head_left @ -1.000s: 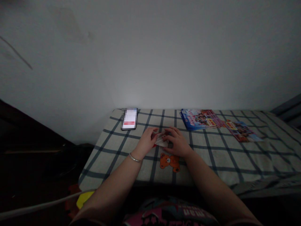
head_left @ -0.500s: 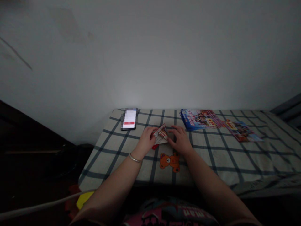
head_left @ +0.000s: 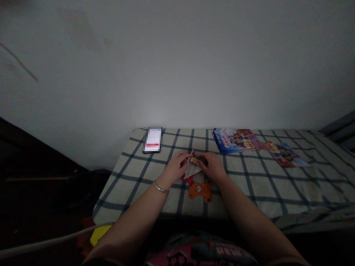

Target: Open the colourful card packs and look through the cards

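Pinching a small paper piece [head_left: 192, 168] from 2 sides: with the left hand [head_left: 175, 168] on its left edge, with the right hand [head_left: 214, 166] on its upper right corner. Both grips narrow, fingertips closed on the paper and on nothing else. Held low, just above the checked cloth [head_left: 133, 173] of the worktop, near its front middle and directly over an orange bear print [head_left: 200, 190]. Probably gripped at 2 points because so thin a sheet would sag or curl from 1. Heels of the hands seemingly down on the cloth, likely for steadiness. Tilted, with 1 corner pointing up toward the wall and the lower end dipping toward the bear.

Mostly white, with red along the lower edge and a small red-and-yellow patch near the top (too dim to read any print). Looks creased or folded rather than flat, though hard to tell how many layers.

On the left wrist, a thin silver bangle [head_left: 159, 186]. Farther out, at the back left of the worktop, a phone [head_left: 152, 140] lying flat with its screen lit, well apart from the hands. At the back right, a blue picture booklet [head_left: 235, 139], and just beside it a second colourful leaflet [head_left: 285, 154], both flat, seemingly parked along the back edge away from the hands.
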### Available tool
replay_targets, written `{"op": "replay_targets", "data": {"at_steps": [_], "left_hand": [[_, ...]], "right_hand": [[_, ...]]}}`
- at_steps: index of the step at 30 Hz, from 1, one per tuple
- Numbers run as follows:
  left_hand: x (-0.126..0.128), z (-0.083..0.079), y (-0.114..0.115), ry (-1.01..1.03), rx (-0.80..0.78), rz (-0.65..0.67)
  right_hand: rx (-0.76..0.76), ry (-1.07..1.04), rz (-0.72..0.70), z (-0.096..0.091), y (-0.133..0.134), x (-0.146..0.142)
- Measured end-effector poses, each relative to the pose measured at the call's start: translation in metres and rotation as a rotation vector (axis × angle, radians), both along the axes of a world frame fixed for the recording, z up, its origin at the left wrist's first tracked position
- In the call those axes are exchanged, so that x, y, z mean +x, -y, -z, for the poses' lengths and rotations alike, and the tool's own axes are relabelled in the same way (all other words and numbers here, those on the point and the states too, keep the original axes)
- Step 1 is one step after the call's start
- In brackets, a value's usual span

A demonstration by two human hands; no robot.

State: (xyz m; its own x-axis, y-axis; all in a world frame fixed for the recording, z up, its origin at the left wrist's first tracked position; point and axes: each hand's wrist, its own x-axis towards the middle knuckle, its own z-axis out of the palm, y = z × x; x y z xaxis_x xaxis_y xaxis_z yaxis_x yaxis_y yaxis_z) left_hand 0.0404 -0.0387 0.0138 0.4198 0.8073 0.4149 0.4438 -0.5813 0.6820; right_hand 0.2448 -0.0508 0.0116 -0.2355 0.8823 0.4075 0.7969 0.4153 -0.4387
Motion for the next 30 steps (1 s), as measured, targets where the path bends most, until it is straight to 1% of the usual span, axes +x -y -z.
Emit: {"op": "replay_targets", "data": {"at_steps": [3, 7, 10, 12, 15, 17, 19, 25, 30], "left_hand": [[0.0001, -0.0008, 0.0004, 0.008, 0.01, 0.019], [0.0003, -0.0019, 0.001, 0.003, 0.005, 0.024], [0.0006, -0.0021, 0.0009, -0.007, -0.003, 0.02], [0.0008, -0.0017, 0.0007, -0.011, 0.0, 0.02], [0.0013, -0.001, 0.0007, -0.019, 0.008, 0.028], [0.0018, -0.0008, 0.0011, -0.027, 0.011, 0.03], [0.0022, -0.0012, 0.0016, -0.033, 0.011, 0.029], [0.0029, -0.0019, 0.0022, -0.032, 0.016, 0.025], [0.0033, 0.0006, 0.0019, -0.036, 0.025, 0.022]], "right_hand": [[-0.013, -0.012, -0.039, -0.0008, 0.0, 0.0], [-0.042, -0.091, -0.1, -0.0013, 0.0015, 0.0002], [-0.103, -0.187, -0.128, 0.0005, 0.002, 0.0015], [-0.142, -0.215, -0.114, 0.0022, 0.0016, 0.0023], [-0.129, -0.18, -0.049, 0.0035, 0.0004, 0.0022], [-0.103, -0.142, -0.029, 0.0027, 0.0, 0.0013], [-0.082, -0.107, -0.048, 0.0008, 0.0001, 0.0002], [-0.028, -0.034, -0.171, -0.0024, 0.0014, -0.0012], [-0.006, 0.023, -0.175, 0.0005, 0.0002, 0.0]]}}
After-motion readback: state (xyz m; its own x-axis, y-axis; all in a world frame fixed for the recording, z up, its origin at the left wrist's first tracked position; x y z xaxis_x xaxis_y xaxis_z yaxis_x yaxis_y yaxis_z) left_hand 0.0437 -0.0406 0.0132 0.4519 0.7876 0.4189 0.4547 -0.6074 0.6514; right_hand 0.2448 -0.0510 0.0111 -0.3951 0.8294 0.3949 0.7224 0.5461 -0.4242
